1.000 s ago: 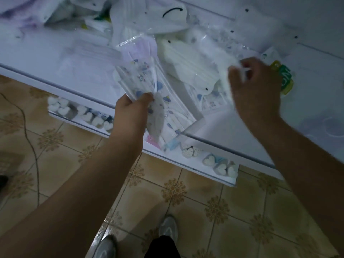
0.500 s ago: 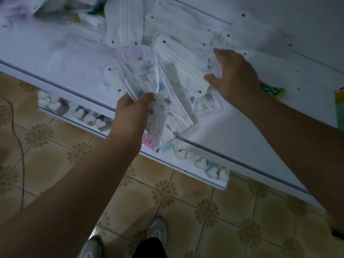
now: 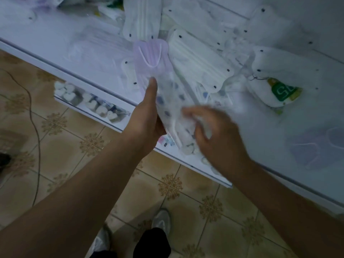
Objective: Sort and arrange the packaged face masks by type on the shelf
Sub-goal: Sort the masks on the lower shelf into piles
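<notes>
white shelf (image 3: 55, 45) strewn with packaged masks, 12 to 3 o'clock | patterned mask packs (image 3: 172, 101) at shelf front edge, centre, lilac pack on top | left hand (image 3: 147, 118) grips them from 9 o'clock | right hand (image 3: 214, 133) blurred at 3 o'clock, fingers curled on packs' lower end, grasp unclear

Both forearms are bare to the frame edges, with no sleeves, and the left hand (image 3: 147, 118) and right hand (image 3: 214, 133) wear no gloves. Below are dark trousers (image 3: 151, 243) and pale grey-white trainers (image 3: 162, 219).
</notes>
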Demonstrator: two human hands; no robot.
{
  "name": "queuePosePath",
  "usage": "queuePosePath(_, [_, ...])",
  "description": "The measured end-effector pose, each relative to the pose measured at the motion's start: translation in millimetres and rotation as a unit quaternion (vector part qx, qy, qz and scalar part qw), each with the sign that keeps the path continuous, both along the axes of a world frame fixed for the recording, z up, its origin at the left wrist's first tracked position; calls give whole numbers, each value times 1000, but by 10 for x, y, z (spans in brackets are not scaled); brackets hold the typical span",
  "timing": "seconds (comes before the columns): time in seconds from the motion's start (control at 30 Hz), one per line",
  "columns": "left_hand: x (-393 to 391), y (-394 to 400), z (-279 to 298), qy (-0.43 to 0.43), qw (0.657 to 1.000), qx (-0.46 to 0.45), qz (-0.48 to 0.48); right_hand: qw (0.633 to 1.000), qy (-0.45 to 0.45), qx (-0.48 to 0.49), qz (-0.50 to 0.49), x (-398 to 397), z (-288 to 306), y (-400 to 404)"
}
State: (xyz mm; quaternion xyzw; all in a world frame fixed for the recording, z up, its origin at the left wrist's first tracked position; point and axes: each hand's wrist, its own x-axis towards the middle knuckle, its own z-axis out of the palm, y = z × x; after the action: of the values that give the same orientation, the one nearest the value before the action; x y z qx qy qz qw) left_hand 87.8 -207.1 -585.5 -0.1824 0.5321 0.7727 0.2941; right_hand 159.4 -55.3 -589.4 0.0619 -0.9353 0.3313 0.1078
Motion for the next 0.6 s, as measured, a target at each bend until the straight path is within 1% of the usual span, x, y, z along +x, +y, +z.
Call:
queuePosePath(0.03, [6, -15, -10, 21, 999, -18, -21, 996, -24, 48, 69, 78, -108, -2])
queuePosePath(0.07, [9, -28, -37, 56, 996, -58, -36, 986, -44, 94, 128, 127, -199, 17])
queuePosePath(0.1, [11, -44, -87, 92, 988, -112, -43, 977, -62, 120, 164, 157, -254, 38])
queuePosePath(0.13, [10, -60, -138, 116, 981, -152, -36, 975, -72, 120, 170, 165, -271, 57])
queuePosePath(0.17, [10, -75, -173, 120, 978, -170, -21, 982, -70, 104, 144, 160, -255, 54])
queuePosePath(0.2, [6, -96, -190, 112, 978, -175, -4, 991, -56, 82, 90, 141, -234, 57])
queuePosePath(0.23, [1, -116, -196, 100, 980, -172, 12, 997, -38, 72, 16, 93, -234, 80])
queuePosePath(0.3, [-12, -146, -200, 76, 983, -165, 34, 988, -19, 87, -127, -63, -295, 209])
queuePosePath(0.37, [-14, -158, -210, 66, 983, -164, 43, 969, -14, 128, -211, -212, -390, 341])
queuePosePath(0.43, [-3, -163, -216, 64, 982, -169, 47, 953, 27, 168, -251, -281, -483, 374])
queuePosePath(0.5, [-2, -181, -216, 64, 982, -171, 50, 938, 81, 210, -264, -283, -477, 295])
queuePosePath(0.53, [-2, -194, -213, 65, 981, -176, 47, 936, 100, 204, -268, -270, -444, 237])
queuePosePath(0.6, [4, -242, -206, 64, 979, -188, 34, 949, 97, 133, -269, -189, -338, 72])
